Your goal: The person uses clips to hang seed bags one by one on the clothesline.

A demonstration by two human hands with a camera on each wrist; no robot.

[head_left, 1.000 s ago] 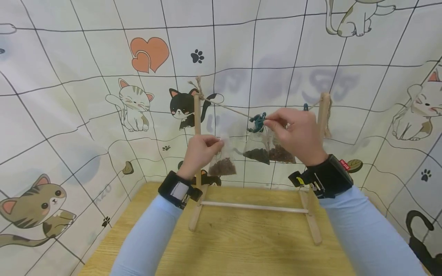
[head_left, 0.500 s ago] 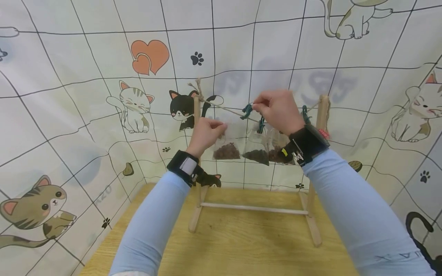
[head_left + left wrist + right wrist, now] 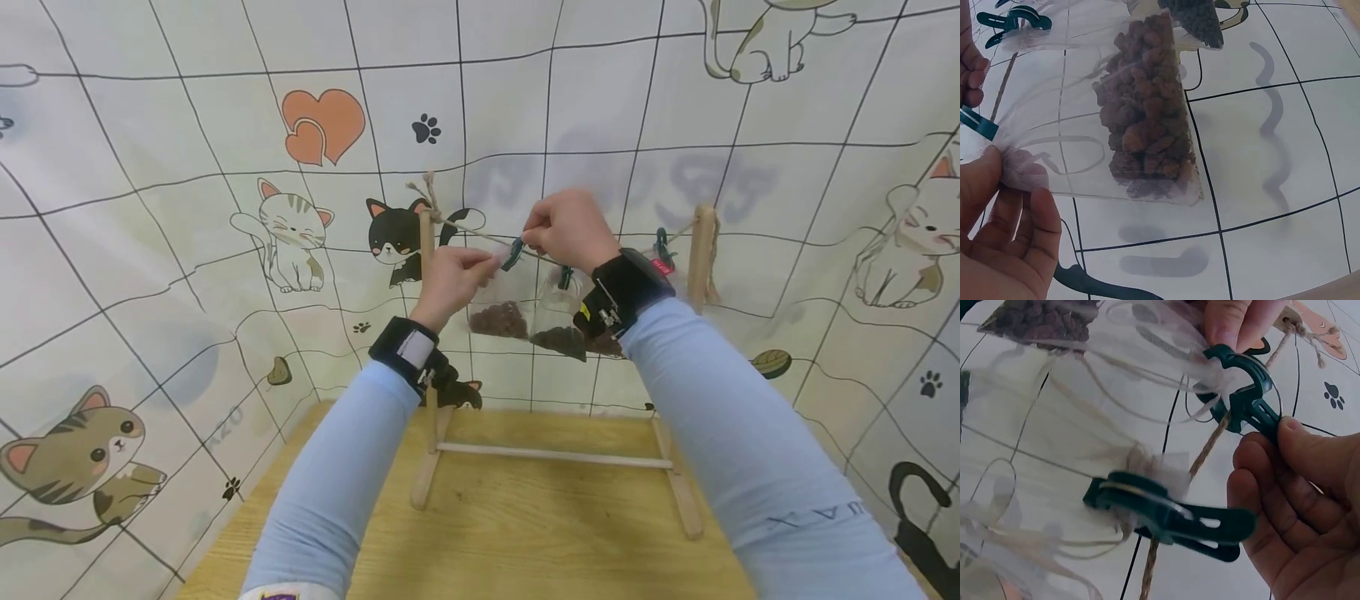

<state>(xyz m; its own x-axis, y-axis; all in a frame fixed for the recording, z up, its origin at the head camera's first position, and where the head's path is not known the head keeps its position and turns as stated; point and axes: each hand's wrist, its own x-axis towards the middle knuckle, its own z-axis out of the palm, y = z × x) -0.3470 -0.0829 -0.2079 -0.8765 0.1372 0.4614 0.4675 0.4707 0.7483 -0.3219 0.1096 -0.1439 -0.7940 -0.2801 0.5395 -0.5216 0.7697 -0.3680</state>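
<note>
My left hand [image 3: 453, 285] pinches the gathered top of a sheer drawstring bag [image 3: 1147, 112] holding reddish-brown lumps. Between thumb and fingers of my right hand [image 3: 573, 229] is a dark green spring clip [image 3: 513, 254], at the twine line [image 3: 476, 234]. In the right wrist view the clip's curved jaws sit around the twine, right at the bag's top and my left fingertips. Just to the right, a second green clip [image 3: 1141, 497] fastens a bag of dark grains [image 3: 558, 340] to the twine. Another bag of brown pieces [image 3: 603, 344] hangs partly behind my right wrist.
The twine runs between two wooden posts, a left post [image 3: 427, 242] and a right post [image 3: 702, 258], joined low by a pale dowel [image 3: 555, 455]. A further green clip [image 3: 662, 247] sits near the right post. Below lies a wooden table [image 3: 562, 525]; a cat-print cloth [image 3: 187, 275] hangs behind.
My right hand has moved left along the twine with the green clip, away from the dark-grain bag. My left hand has raised its bag up to the line, where both hands now meet.
</note>
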